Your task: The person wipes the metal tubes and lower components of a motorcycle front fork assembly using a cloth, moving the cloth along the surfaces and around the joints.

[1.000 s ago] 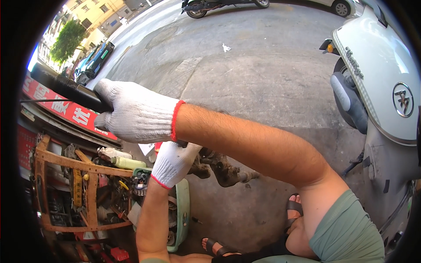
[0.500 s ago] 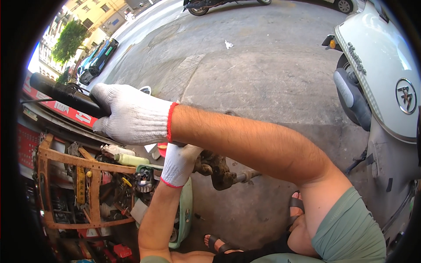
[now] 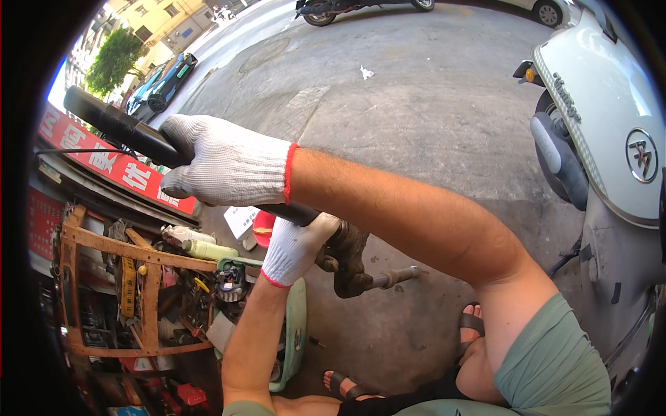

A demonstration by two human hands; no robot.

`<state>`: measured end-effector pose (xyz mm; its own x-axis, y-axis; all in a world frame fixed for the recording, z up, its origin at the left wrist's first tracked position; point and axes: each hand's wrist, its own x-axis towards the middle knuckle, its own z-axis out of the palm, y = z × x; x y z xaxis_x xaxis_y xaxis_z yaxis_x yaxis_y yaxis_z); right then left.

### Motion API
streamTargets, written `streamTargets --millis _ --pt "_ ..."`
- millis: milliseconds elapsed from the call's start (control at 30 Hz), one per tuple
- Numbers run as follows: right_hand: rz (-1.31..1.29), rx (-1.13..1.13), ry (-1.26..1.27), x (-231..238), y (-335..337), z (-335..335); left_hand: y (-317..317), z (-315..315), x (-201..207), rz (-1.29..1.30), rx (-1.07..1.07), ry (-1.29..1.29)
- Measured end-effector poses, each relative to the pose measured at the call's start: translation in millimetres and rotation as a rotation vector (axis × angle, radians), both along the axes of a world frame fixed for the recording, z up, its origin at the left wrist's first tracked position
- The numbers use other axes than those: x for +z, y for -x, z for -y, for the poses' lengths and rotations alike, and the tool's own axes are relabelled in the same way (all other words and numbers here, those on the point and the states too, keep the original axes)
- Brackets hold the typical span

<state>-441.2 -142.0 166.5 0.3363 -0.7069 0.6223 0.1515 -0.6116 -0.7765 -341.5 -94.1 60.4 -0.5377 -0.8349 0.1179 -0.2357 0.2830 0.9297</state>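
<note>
A long dark fork leg (image 3: 114, 121) slants from the upper left down to the middle. My right hand (image 3: 232, 159), in a white knit glove with a red cuff edge, is wrapped round its black tube, the arm crossing over from the right. Lower down, my left hand (image 3: 298, 243), gloved alike, is closed round the tube close to its cast end; its fingers are partly hidden. That greasy brown casting (image 3: 350, 267) shows past the left glove. A grey metal rod (image 3: 399, 277) sticks out of it to the right.
A rusty orange metal rack (image 3: 142, 258) of tools, parts and bottles stands at the left, beside a pale green scooter panel (image 3: 295, 340). A light grey scooter (image 3: 603, 118) is parked at the right. A dark motorbike (image 3: 368, 8) and a car (image 3: 163, 83) stand farther off.
Both hands have shifted a little up and to the right with the fork leg. Its upper end sits higher, and more of the tube shows between the gloves.
</note>
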Motion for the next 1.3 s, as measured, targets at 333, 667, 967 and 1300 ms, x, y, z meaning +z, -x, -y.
streamTargets --millis 333,667,967,1300 --pt "-0.125 0.086 -0.097 -1.3 11.1 4.8 7.6 4.3 -13.1 -0.117 0.197 -0.045" --pt "-0.258 -0.057 0.013 -8.0 26.7 9.3 5.0 7.3 -5.2 -0.07 0.12 -0.093" --pt "-0.338 -0.1 0.054 -6.7 44.8 5.3 -18.1 12.0 37.9 0.005 0.134 0.159" --pt "-0.82 -0.175 -0.07 -40.8 93.9 20.5 -27.5 9.0 34.9 -0.103 0.299 0.125"
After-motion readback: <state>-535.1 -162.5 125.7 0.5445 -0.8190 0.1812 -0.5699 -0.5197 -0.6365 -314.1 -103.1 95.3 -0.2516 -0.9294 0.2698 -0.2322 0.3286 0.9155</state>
